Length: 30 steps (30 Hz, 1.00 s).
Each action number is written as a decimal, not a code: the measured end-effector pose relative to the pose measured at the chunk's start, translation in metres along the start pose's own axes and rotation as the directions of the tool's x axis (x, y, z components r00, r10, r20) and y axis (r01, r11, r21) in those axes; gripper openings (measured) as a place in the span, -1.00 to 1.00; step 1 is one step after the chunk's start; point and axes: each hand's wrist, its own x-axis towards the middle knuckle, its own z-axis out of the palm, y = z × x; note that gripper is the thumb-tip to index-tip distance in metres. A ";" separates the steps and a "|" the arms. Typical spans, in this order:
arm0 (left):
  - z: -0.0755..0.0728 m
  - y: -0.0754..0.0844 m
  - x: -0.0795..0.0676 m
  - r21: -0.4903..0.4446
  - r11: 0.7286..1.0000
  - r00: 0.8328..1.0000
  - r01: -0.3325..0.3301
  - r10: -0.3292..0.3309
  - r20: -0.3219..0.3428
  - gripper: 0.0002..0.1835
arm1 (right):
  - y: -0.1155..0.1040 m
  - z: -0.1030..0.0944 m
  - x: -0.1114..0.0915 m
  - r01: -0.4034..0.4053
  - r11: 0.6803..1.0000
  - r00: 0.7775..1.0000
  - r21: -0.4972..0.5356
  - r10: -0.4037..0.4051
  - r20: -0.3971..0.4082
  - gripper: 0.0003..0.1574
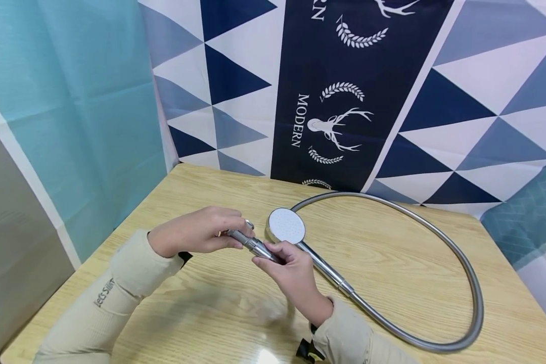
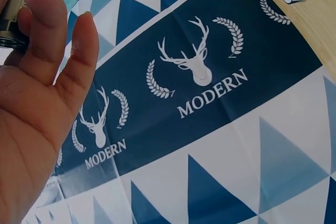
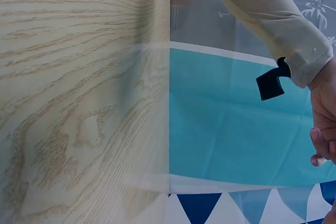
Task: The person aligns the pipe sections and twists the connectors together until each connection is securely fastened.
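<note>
Both hands hold a short silver metal tube-shaped piece (image 1: 258, 247) with a ringed collar, raised at a slant above the table in the head view. My left hand (image 1: 205, 230) pinches its upper left end with thumb and fingers. Around the lower right end, the thumb and fingers of my right hand (image 1: 296, 273) grip it. Just beyond the right hand lies a chrome handheld shower head (image 1: 287, 226), white face up, its handle joined to a grey metal hose (image 1: 464, 263). The hose's far end is hidden behind the shower head. A dark cylinder end (image 2: 11, 30) shows beside the left fingers.
A light wood table (image 1: 209, 308) carries everything. The hose makes a wide loop over its right half. Patterned cloth (image 1: 241, 86) hangs at the back, teal cloth (image 1: 100, 101) at the left. Black straps (image 3: 273, 81) show at the sleeve cuffs.
</note>
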 end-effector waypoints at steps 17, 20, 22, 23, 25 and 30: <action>0.006 -0.003 0.004 -0.035 0.999 0.999 -0.032 0.031 -0.022 -0.80 | 0.005 -0.009 0.001 0.171 0.975 0.984 -0.145 -0.162 0.072 -0.76; 0.005 -0.002 0.006 -0.032 0.999 1.000 -0.023 0.023 -0.006 -0.82 | 0.005 -0.011 0.001 0.190 0.969 0.981 -0.160 -0.179 0.078 -0.82; 0.005 -0.001 0.007 -0.032 0.999 1.000 -0.013 0.014 0.007 -0.83 | 0.006 -0.012 0.001 0.201 0.964 0.979 -0.175 -0.189 0.082 -0.88; 0.005 0.000 0.008 -0.034 0.999 1.000 -0.008 0.009 0.013 -0.84 | 0.006 -0.013 0.001 0.205 0.961 0.978 -0.184 -0.192 0.084 -0.91; 0.005 0.001 0.010 -0.037 0.999 1.000 -0.005 0.006 0.022 -0.84 | 0.006 -0.015 0.000 0.209 0.956 0.977 -0.207 -0.195 0.087 -0.91; 0.007 0.001 0.013 -0.038 0.999 1.000 -0.004 0.005 0.024 -0.84 | 0.006 -0.016 -0.002 0.171 0.958 0.985 -0.230 -0.158 0.075 -0.78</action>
